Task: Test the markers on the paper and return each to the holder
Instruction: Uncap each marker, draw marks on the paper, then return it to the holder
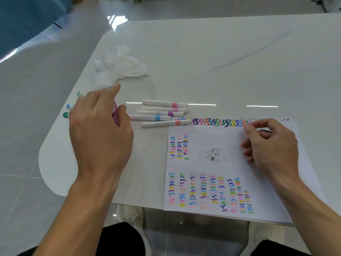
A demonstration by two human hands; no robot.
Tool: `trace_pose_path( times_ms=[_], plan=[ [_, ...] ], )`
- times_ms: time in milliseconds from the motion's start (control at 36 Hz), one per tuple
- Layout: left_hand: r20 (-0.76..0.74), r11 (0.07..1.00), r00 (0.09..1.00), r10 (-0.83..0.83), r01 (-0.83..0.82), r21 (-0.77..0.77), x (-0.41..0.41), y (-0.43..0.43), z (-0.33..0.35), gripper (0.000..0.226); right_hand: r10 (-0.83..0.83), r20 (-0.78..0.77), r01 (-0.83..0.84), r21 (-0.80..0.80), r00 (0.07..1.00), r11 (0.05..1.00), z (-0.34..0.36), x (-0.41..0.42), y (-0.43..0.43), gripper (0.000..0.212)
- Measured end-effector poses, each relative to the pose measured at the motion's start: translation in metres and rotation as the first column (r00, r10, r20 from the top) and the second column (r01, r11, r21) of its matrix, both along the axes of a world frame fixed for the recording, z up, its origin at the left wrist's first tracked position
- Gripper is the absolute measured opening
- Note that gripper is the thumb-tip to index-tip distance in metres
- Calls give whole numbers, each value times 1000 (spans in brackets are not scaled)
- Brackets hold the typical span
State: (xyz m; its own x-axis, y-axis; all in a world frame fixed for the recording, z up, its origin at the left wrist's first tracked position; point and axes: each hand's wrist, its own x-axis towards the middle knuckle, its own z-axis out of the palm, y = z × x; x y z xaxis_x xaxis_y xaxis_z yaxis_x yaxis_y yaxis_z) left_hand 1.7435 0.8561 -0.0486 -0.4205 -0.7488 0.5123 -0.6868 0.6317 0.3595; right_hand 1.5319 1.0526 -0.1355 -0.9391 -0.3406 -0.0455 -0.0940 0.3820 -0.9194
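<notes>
Left hand (99, 122) wrapped round pink marker holder (115, 112). Right hand (267, 143) curled on white scribbled paper (212, 137), can't tell if it's pinching anything. Five loose white markers (164, 113) between my hands. Risk: my grip slackens, capped markers (69, 106) sticking out left of hand slide off near surface (221, 61) edge.

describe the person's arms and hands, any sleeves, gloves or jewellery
The left forearm and right forearm are bare as far up as the view shows: no sleeves, watch or bracelet. The left hand and right hand are ungloved, with no rings visible.
</notes>
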Motion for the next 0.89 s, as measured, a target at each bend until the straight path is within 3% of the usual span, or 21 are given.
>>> trace_pose_path(
  times_ms=[222, 333, 528, 889],
  plan=[
    [-5, 972, 977, -213, 212, -98, -12, 8, -7, 30, -2, 7, 2, 5, 1000, 1000, 1, 2, 0, 12],
    [53, 953, 951, -304, 303, 29, -23, 15, -17, 27, 0, 10, 0, 4, 1000, 1000, 2, 2, 1, 11],
    [192, 919, 928, -321, 256, 298, -36, 16, -40, 27, 0, 13, 0, 1, 1000, 1000, 5, 3, 1, 12],
    [251, 926, 926, -281, 193, 324, -58, 24, -52, 25, 34, -2, -34, 19, 999, 999, 6, 6, 3, 14]
  ],
)
